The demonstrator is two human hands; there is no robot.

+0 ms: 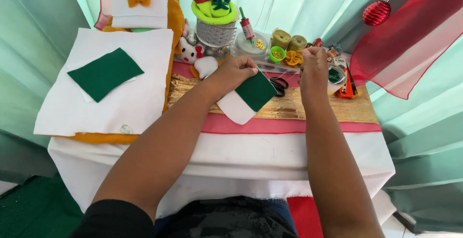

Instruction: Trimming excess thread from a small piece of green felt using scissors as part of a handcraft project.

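Left hand [235, 72]: pinching a green-and-white felt piece [248, 98] above the gold runner [308, 107], mid-table. Right hand [313, 68]: closed in a fist, raised near the far edge; contents indiscernible. Scissors [279, 84]: between both hands.

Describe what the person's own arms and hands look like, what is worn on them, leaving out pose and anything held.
Both forearms are bare from the elbow down. The left hand and right hand wear no gloves; no rings, watch or bracelet show. At the left upper arm the edge of a short black sleeve shows. The fingernails look short and unpainted, as far as visible.
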